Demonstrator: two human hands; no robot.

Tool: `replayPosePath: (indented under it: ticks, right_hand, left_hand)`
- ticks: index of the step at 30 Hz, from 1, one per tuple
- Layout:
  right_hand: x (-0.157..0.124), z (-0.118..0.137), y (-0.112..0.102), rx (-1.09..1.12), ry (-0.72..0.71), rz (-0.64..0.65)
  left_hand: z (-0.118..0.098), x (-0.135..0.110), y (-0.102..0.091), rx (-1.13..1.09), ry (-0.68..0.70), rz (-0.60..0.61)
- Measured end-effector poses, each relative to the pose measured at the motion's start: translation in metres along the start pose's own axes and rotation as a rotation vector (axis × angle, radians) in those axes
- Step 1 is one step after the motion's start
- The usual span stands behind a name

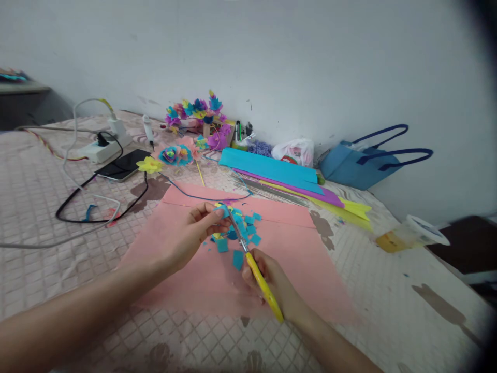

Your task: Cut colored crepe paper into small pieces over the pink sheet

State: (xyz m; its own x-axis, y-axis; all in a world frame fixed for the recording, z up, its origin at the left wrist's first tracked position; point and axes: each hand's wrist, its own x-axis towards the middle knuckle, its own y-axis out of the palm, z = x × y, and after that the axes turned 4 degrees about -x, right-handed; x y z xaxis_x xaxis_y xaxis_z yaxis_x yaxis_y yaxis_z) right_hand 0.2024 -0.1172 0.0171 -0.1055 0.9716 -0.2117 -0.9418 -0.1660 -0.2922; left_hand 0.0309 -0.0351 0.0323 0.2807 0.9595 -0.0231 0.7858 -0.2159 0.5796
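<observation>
My left hand [205, 224] is closed, pinching a small piece of blue paper [224, 210] between thumb and fingers. Wrapped round yellow-handled scissors [261, 282], my right hand [269, 280] holds them with the blades pointing up and away, their tips by the pinched piece. Beneath the blades lie several cut blue paper squares [255, 239], with bits of yellow and darker blue among them. A large pink paper sheet [186, 290] is spread under both hands and the scraps.
Rolled blue crepe paper [267, 165] lies behind the sheet, with purple and yellow lengths. Paper flowers [176, 154], a phone [126, 165] and a power strip [104, 147] with cables are at left. A blue bag [357, 165] and a tilted plastic cup [406, 235] stand at right.
</observation>
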Motion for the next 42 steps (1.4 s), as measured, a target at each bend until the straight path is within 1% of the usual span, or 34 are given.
replayPosePath:
  ticks: [2,6,8,19,24,27,36,39,42]
  right_hand:
    - [0.000,0.000,0.001,0.051,0.018,0.011]
    - [0.002,0.002,0.002,0.175,0.105,0.062]
    - [0.002,0.002,0.002,0.203,0.125,0.068]
    - [-0.001,0.001,-0.001,0.068,0.045,0.094]
    - [-0.002,0.001,-0.002,-0.066,-0.023,0.038]
    - [-0.002,0.000,-0.002,-0.091,-0.043,0.034]
    - [-0.001,0.001,-0.001,0.000,0.037,0.058]
    - [0.001,-0.005,-0.002,0.013,0.019,0.043]
    - [0.005,-0.013,-0.003,0.145,-0.006,0.032]
  left_hand:
    - [0.000,0.001,0.000,0.004,0.000,0.002]
    - [0.000,0.001,-0.002,0.007,-0.003,0.005]
    - [0.000,0.001,-0.002,0.011,-0.003,0.007]
    - [0.000,0.003,-0.005,0.006,-0.004,0.050]
    - [0.002,0.004,-0.007,-0.004,-0.013,0.065]
    - [0.002,0.004,-0.007,-0.009,-0.011,0.070]
    - [0.002,0.005,-0.008,-0.003,-0.016,0.078]
    - [0.004,0.005,-0.010,0.014,-0.019,0.067]
    - [0.006,0.003,-0.011,0.079,-0.043,0.080]
